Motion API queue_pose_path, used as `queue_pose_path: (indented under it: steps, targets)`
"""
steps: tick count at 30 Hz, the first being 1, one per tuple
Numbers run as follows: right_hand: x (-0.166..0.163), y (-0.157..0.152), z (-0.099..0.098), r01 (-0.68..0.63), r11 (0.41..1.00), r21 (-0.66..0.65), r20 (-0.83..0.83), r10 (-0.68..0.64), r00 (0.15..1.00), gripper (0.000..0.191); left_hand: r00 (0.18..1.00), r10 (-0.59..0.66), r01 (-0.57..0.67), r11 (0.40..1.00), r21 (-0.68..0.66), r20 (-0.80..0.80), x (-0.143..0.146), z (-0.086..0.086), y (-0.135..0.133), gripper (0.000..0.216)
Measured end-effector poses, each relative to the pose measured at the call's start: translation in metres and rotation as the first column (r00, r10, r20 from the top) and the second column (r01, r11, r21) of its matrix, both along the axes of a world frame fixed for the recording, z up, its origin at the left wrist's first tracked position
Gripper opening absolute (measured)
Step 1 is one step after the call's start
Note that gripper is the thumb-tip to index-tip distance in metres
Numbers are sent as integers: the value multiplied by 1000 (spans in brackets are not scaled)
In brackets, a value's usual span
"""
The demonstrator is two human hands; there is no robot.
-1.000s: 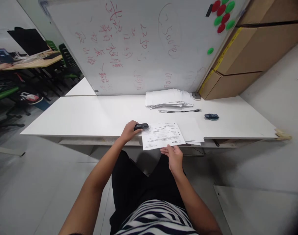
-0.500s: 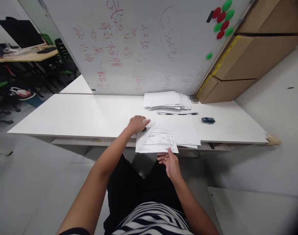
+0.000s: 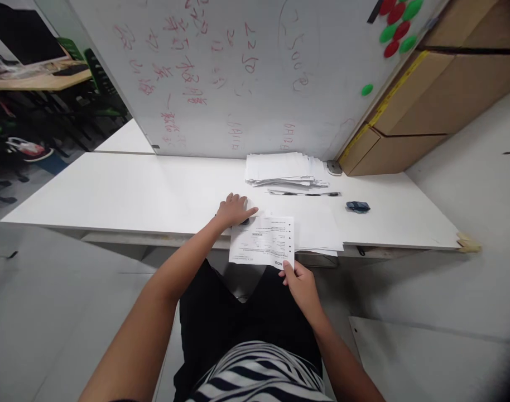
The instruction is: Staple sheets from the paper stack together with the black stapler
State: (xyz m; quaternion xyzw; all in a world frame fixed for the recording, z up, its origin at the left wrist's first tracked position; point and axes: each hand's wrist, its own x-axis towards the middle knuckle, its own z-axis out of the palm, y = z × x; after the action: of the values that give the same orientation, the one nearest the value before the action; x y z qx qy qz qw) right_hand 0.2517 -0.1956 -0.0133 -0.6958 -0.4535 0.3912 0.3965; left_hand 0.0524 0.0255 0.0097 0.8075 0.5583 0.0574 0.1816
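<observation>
My right hand (image 3: 300,282) pinches the near right corner of a printed sheet (image 3: 261,245) between thumb and fingers. The sheet overhangs the table's front edge, with its print facing up and dark dots down its right side. My left hand (image 3: 235,210) lies over the sheet's far left corner, fingers spread and thumb stretched to the right. Under that palm is a small dark object (image 3: 245,221), mostly hidden; its kind cannot be made out. Beside the printed sheet, to the right, lie white sheets (image 3: 317,229), partly beneath it.
A thick paper stack (image 3: 278,167) sits farther back on the white table (image 3: 175,190), against the whiteboard (image 3: 221,123). A thin strip (image 3: 304,193) lies before it. To the right are a dark blue packet (image 3: 357,206), a grey rounded object (image 3: 334,167) and stacked cardboard boxes (image 3: 399,151).
My right hand has closed on the printed sheet's corner, and the sheet has turned slightly and shifted toward me. My left hand stays at the far left corner. The camera view has shifted a little.
</observation>
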Motion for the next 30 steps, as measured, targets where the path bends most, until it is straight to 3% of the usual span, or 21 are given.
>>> queue_pose_path:
  steps: [3,6,7,9,11,13,18,23,25,30]
  targets:
    - [1,-1,-4,46,999,27,92,-48,995,47,967,51,-59,998,25,250,-10,6,-4,68]
    - [1,0,-4,92,992,87,99,-101,990,46,910,38,-158,952,262,412,-26,7,-20,56]
    - [1,1,-3,99,990,104,82,-108,991,46,924,-9,-136,927,350,383,-32,6,-26,54]
    - [-2,1,1,103,987,122,48,-109,993,45,967,-143,34,895,445,213,-46,1,-37,51]
    - [-5,1,5,106,987,123,31,-111,993,43,971,-232,189,894,407,59,-59,-5,-43,50]
    - [-9,1,7,117,985,125,21,-120,993,42,972,-233,221,912,347,-6,-67,-11,-40,47]
    - [-3,-3,12,244,954,172,29,-253,967,41,999,-46,38,941,336,16,-70,-18,-19,41]
    - [47,11,16,465,850,246,-166,-436,885,37,988,132,-152,890,431,78,-66,-21,-14,36]
    - [71,23,12,464,857,222,-222,-419,880,40,988,133,-154,878,453,80,-66,-23,-16,35]
    - [99,42,-1,412,895,168,-109,-399,910,41,988,145,-149,877,456,44,-66,-25,-17,34]
